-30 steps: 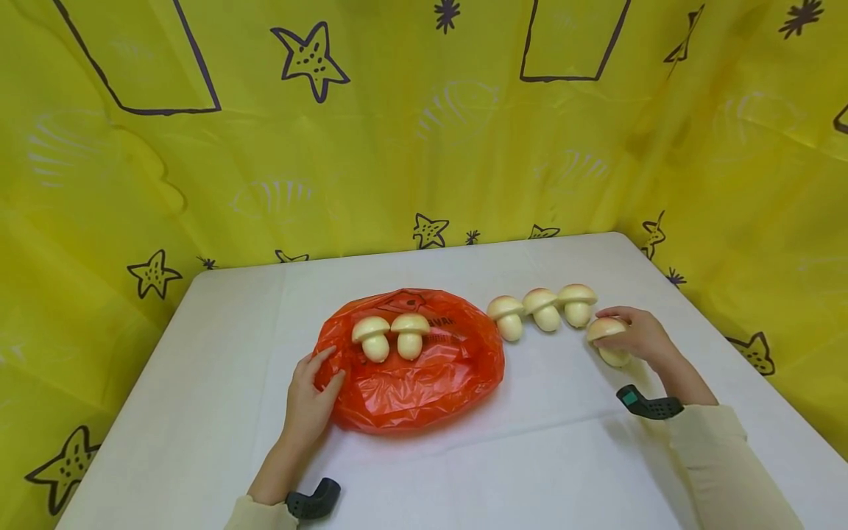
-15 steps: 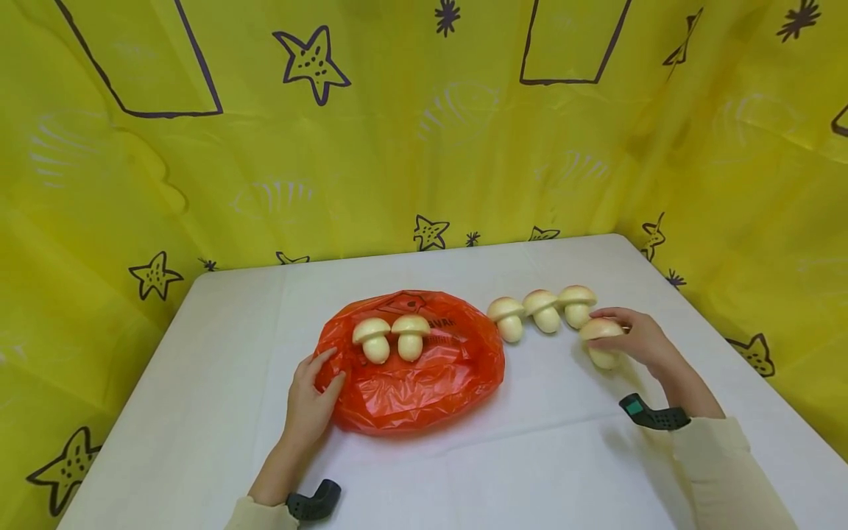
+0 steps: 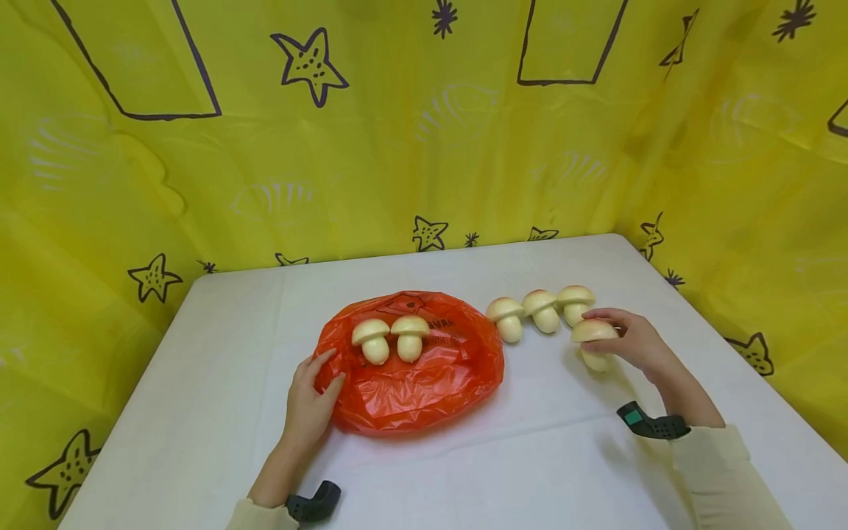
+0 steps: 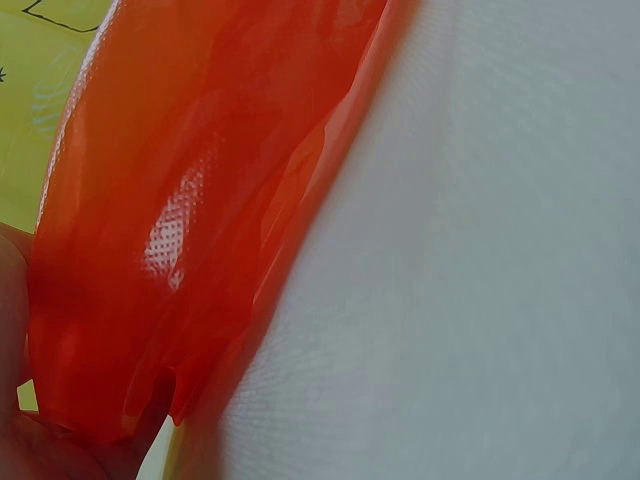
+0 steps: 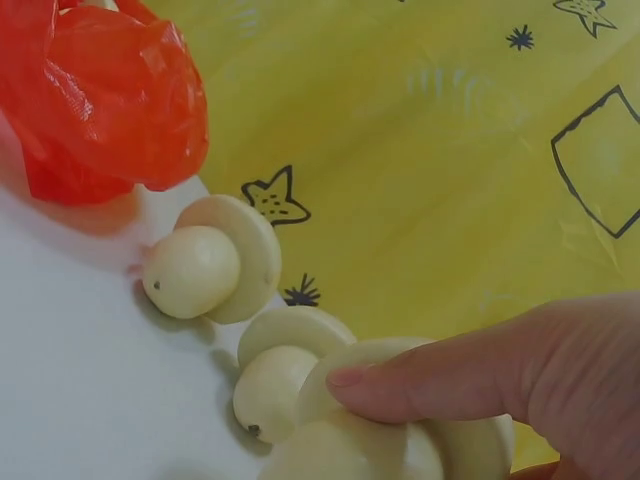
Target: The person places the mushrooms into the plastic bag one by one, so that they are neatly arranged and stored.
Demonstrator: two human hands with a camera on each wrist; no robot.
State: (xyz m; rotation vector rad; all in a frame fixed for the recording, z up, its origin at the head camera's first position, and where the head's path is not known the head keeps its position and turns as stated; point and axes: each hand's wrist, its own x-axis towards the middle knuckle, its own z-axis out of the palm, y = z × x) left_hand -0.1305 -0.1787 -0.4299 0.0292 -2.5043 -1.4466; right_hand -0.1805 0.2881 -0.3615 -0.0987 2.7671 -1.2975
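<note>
In the head view, a red plastic bag [image 3: 424,397] lies spread on the table, with two pale toy mushrooms [image 3: 410,346] side by side within its outline. My left hand [image 3: 310,390] holds the bag's left edge between thumb and fingers; the left wrist view shows red film [image 4: 200,200] between them. At the right, my right hand [image 3: 632,340] grips another toy mushroom [image 3: 593,333] by its cap, stem down. In the right wrist view the thumb presses on that cap. Whether this mushroom touches the table cannot be told.
Three more toy mushrooms [image 3: 545,316] stand in a row along the bag's right side, the nearest one close to the bag's edge. A white table [image 3: 503,471] carries everything. Yellow patterned sheeting [image 3: 371,147] hangs behind and beside it.
My right hand has moved slightly left with the mushroom, nearer to the row of three. The left hand and the bag have stayed in place.
</note>
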